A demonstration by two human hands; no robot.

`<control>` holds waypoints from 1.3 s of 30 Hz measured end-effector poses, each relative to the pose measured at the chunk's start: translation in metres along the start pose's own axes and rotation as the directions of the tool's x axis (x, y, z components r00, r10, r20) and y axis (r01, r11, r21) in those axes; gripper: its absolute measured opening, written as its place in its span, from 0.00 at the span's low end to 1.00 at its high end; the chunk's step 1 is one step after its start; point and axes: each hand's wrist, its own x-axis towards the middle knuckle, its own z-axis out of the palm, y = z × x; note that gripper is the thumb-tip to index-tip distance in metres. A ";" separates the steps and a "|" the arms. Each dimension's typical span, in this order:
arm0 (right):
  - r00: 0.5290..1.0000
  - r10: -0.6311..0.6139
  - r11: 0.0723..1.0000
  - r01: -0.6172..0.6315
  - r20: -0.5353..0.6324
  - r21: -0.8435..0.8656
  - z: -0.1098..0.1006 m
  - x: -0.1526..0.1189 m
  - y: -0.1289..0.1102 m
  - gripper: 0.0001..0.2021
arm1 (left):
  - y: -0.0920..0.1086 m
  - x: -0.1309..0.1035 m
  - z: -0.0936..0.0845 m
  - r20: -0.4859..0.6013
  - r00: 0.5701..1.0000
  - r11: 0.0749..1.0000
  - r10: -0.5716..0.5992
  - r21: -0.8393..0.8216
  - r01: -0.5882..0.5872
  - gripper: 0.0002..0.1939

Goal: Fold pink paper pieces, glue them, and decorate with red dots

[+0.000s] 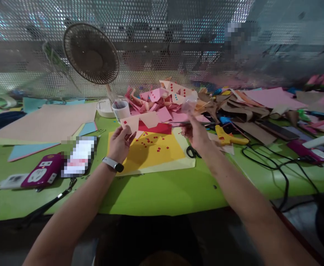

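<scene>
- Near edge: the green worktop [162, 199] ends in a slightly curved front border; a band of its green surface shows between this border and the yellow sheet, flanked by the two forearms.
- Left side: a phone [80, 155] and a purple box [42, 171] lie side by side, bounding the left forearm's room.
- Right side: black cables [286, 173] loop over the worktop, beyond the right forearm.
- Centre: a yellow sheet [151, 159] lies on a larger pale sheet [185, 142], whose border shows at right and front; small red squares [151, 139] are scattered on the yellow. Scissors [191, 152] overlap the right border.
- Left hand [119, 142]: pinches the left end of a paper strip [148, 119], raised above the yellow sheet.
- Paper strip: pale peach, with an angular, notched lower edge and a red square near the pinched end; a red strip [162, 128] shows below it.
- Right hand [196, 135]: fingers bent around a thin dark tool [206, 123], type unclear.
- Beyond: heaped paper scraps [162, 99], then perforated mesh [151, 22].
</scene>
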 end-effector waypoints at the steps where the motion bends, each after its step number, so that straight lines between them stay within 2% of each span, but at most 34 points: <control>1: 1.000 -0.007 0.999 0.008 0.010 -0.052 0.001 -0.001 0.002 0.17 | 0.000 0.000 0.000 -0.005 1.000 1.000 -0.002 0.001 0.002 0.12; 3: 0.994 0.005 0.992 0.009 0.109 -0.129 0.003 -0.005 0.003 0.14 | -0.001 -0.001 0.000 -0.008 1.000 1.000 -0.005 0.008 0.005 0.12; 5: 0.973 0.070 0.986 -0.034 0.222 -0.161 0.002 -0.008 0.000 0.17 | -0.003 -0.001 0.000 -0.002 1.000 1.000 -0.006 0.020 0.006 0.12; 8: 0.908 0.219 0.961 -0.138 0.357 -0.239 -0.001 -0.012 -0.007 0.22 | -0.004 0.000 -0.001 0.010 1.000 1.000 -0.013 0.026 0.013 0.13; 11: 0.863 0.284 0.938 -0.160 0.418 -0.308 -0.003 -0.014 -0.010 0.22 | -0.004 0.000 -0.001 0.022 1.000 1.000 -0.021 0.019 0.020 0.12; 14: 0.873 0.284 0.936 -0.162 0.397 -0.313 0.003 -0.015 -0.002 0.22 | -0.004 -0.001 0.000 0.018 0.999 0.999 -0.044 0.019 0.043 0.12; 17: 0.910 0.261 0.942 -0.166 0.323 -0.293 0.012 -0.014 0.012 0.20 | -0.006 -0.001 0.000 0.006 0.998 0.998 -0.062 0.019 0.062 0.11; 21: 0.963 0.183 0.967 -0.139 0.199 -0.213 0.018 -0.009 0.032 0.17 | -0.007 0.000 -0.002 -0.006 0.998 0.998 -0.057 -0.007 0.057 0.11; 24: 0.986 0.091 0.984 -0.068 0.139 -0.165 0.017 -0.003 0.041 0.16 | -0.007 0.001 -0.002 -0.023 0.998 0.998 -0.059 -0.018 0.059 0.10; 27: 0.988 0.047 0.979 -0.016 0.148 -0.205 0.016 0.000 0.046 0.18 | -0.007 -0.001 0.000 -0.023 0.997 0.997 -0.073 -0.002 0.073 0.10; 31: 0.984 0.076 0.979 -0.043 0.163 -0.197 0.014 0.001 0.049 0.20 | -0.007 -0.003 0.001 -0.013 0.997 0.997 -0.079 0.003 0.079 0.11; 39: 0.976 0.101 0.968 -0.051 0.194 -0.247 0.011 0.002 0.054 0.18 | -0.007 -0.003 -0.001 0.012 0.997 0.997 -0.071 0.012 0.071 0.10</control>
